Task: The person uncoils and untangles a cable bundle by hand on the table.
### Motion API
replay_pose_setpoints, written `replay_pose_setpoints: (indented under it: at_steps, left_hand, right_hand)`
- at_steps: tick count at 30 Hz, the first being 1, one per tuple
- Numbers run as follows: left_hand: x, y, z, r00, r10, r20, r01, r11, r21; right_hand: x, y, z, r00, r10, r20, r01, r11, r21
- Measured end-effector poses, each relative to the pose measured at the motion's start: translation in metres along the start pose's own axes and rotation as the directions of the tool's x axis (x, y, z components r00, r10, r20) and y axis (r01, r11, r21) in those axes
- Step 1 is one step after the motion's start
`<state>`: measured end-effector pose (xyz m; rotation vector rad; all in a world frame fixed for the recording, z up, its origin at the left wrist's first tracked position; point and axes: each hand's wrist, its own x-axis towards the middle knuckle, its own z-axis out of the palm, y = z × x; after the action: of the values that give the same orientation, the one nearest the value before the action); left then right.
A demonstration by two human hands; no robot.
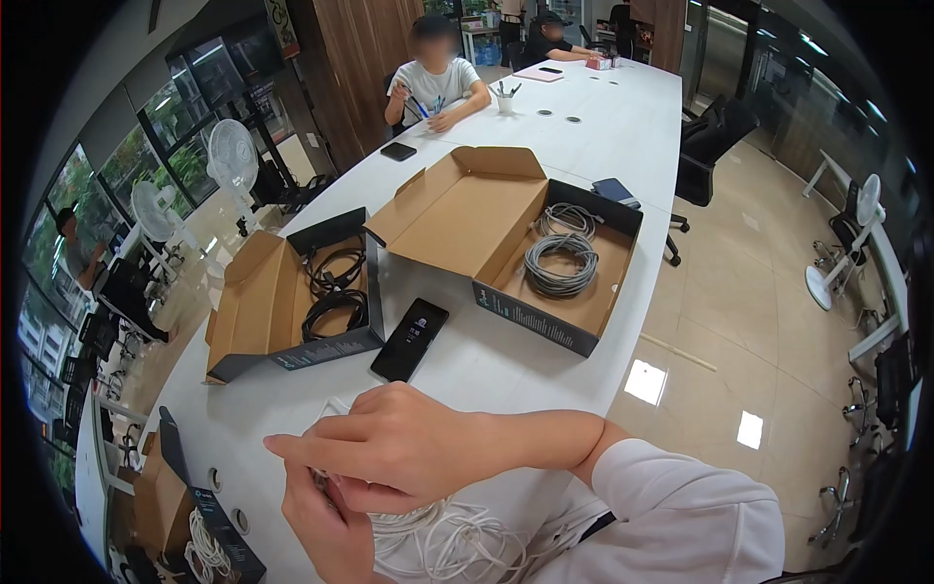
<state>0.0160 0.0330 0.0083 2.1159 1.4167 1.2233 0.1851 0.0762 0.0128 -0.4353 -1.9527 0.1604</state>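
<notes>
Both left hand and right hand curl fingers, grip unclear, near light-looking, limp white cable, best held by loops

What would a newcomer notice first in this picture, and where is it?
Probably the right hand and left hand, together above tangled white cable in the foreground. Beyond them on the table, an open box holds black cables at left; another box holds grey cables at right.
</notes>
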Motion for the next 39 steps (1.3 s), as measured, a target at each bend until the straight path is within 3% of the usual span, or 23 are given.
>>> replay_pose_setpoints:
  at_steps: [30, 39]
  left_hand:
    - [-0.0022, -0.0059, 0.0010, 1.000, 0.014, -0.007, -0.014, 1.000, -0.019]
    - [0.0009, -0.0005, 0.0070, 1.000, 0.008, 0.021, -0.006, 0.995, -0.100]
  right_hand:
    - [0.0023, 0.0005, -0.0007, 0.999, -0.049, -0.023, 0.049, 0.998, -0.029]
    - [0.0033, 0.0005, -0.0091, 0.997, -0.058, 0.048, 0.061, 0.997, -0.052]
